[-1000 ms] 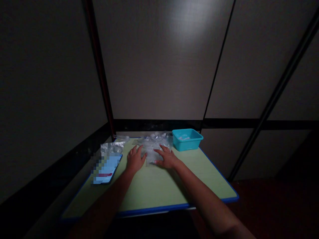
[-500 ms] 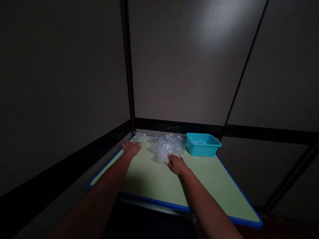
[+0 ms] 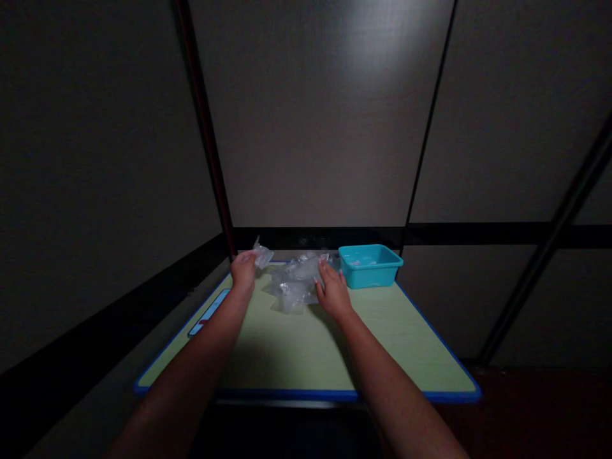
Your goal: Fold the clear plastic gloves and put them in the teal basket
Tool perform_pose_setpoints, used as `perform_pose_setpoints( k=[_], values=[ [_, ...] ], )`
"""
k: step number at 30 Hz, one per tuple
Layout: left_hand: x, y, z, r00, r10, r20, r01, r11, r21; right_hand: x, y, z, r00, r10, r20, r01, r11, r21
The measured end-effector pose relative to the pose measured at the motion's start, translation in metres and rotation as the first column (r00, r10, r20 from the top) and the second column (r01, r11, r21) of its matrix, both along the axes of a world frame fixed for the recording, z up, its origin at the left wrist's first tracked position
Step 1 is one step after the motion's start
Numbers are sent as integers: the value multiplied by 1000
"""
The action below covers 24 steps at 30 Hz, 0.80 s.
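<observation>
At the back left of the table, my left hand [image 3: 243,271] is closed on a small crumpled clear plastic bag [image 3: 262,256], lifted a little off the surface. A heap of clear plastic bags [image 3: 292,287] lies across the middle of the table's far half. Against the right side of this heap is my right hand [image 3: 333,292], its fingers apart and pointing forward. Whether its fingertips grip any plastic is hard to see, but no bag hangs from it.
A turquoise basket [image 3: 370,276] with something clear inside stands at the back right of the pale green, blue-edged table [image 3: 296,357]. A phone [image 3: 209,312] lies near the left edge. Panelled walls rise behind and at the left.
My left hand has gone from lying spread on the table to holding a plastic bag. My right hand has moved forward against the heap. The view has shifted, and the phone now shows.
</observation>
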State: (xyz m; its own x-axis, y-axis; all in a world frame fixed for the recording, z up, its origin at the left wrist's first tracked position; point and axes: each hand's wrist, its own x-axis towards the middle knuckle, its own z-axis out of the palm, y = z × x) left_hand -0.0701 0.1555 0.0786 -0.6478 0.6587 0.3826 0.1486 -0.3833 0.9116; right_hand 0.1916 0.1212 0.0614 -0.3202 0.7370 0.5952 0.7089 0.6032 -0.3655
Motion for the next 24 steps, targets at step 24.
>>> perform_pose_setpoints(
  k=[24],
  values=[
    [56,-41,-23,577,-594,561,652,748,121,-21,-8,-17,880,436,-189,-472,848,-239]
  ],
)
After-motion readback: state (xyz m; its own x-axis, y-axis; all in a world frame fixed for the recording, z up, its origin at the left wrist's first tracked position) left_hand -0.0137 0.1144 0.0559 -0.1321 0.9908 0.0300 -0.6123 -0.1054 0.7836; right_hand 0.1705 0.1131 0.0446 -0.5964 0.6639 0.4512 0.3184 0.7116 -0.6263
